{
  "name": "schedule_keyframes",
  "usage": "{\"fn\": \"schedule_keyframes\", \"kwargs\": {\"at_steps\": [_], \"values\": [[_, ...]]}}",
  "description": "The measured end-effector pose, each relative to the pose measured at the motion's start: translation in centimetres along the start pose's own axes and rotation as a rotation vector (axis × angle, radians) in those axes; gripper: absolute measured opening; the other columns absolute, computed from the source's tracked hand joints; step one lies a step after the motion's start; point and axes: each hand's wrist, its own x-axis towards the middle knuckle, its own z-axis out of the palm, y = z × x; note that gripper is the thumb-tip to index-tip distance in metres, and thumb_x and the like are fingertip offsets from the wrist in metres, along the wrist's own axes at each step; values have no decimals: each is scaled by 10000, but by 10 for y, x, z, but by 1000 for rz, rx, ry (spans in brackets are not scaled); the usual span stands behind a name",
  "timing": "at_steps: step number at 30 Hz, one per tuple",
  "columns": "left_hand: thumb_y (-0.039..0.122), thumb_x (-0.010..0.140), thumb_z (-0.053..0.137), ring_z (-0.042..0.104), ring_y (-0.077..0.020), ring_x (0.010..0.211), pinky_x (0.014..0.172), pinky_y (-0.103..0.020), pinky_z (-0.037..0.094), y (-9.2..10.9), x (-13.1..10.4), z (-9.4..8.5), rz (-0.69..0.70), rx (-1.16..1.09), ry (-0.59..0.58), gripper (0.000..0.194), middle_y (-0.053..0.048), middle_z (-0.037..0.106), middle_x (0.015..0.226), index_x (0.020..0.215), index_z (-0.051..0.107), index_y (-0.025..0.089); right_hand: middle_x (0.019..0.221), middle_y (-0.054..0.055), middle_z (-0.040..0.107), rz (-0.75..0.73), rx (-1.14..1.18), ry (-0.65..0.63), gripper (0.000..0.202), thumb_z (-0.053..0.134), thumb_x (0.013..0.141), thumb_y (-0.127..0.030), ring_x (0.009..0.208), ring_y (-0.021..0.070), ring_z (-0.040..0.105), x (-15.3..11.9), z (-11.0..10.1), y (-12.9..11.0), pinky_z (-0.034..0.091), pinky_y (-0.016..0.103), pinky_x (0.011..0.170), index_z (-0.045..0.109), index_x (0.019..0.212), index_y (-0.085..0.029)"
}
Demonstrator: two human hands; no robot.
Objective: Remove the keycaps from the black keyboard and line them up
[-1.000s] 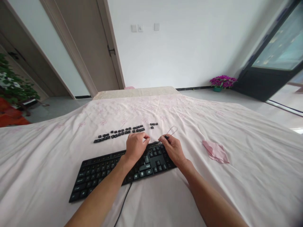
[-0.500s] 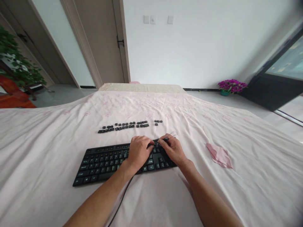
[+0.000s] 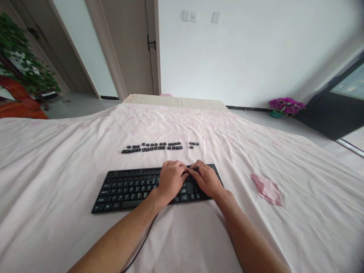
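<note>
A black keyboard lies slightly tilted on the pink cloth, with its top rows partly stripped of keycaps. My left hand rests over its right half, thumb and fingertips pinched together; what they hold is hidden. Fingertips almost touching it, my right hand is closed around a small tool with a dark handle and thin wire loops, which looks like a keycap puller. Beyond the keyboard, loose black keycaps are laid out in two rows, and a small group of keycaps sits to their right.
The pink floral cloth covers the table in soft folds. To the right lies a folded pink cloth piece. A black cable runs from the keyboard toward me. Purple flowers stand on the floor by the wall.
The view has shifted a little. My hands have drawn closer together over the keyboard's upper right, and the wire loops that stuck out beyond my right hand now show less.
</note>
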Motion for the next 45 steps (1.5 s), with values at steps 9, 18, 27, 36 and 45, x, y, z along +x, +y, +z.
{"fn": "schedule_keyframes", "kwargs": {"at_steps": [9,18,27,36,45], "values": [[383,835,643,572,-214,914,867,-376,366,8,3,5,6,23,5,175,-31,670,895,871,697,221,889,41,596,-9,-6,45,135,456,958,-211,865,183,600,-2,4,4,463,308,818,580,905,-208],[350,889,559,565,-218,884,833,-370,375,12,5,6,15,16,29,191,-43,662,849,815,666,210,845,48,592,-23,-26,62,180,431,959,-222,807,192,598,-8,2,-2,470,321,782,598,892,-211],[343,905,538,572,-208,872,874,-375,373,14,3,6,54,3,35,188,-37,673,858,848,654,206,839,49,612,-11,16,131,192,429,967,-246,827,200,599,-10,4,2,462,329,801,598,881,-217],[335,836,636,592,-216,838,819,-367,391,14,6,8,-15,-9,19,123,-21,679,812,815,643,214,850,48,631,26,7,162,189,458,959,-267,823,200,618,-10,4,-1,470,326,795,633,907,-219],[239,791,683,600,-189,876,824,-326,414,12,8,5,-84,-134,21,78,11,693,867,867,665,242,798,27,622,143,83,412,208,470,944,-287,778,187,595,-11,-2,-2,455,311,758,621,819,-217]]}}
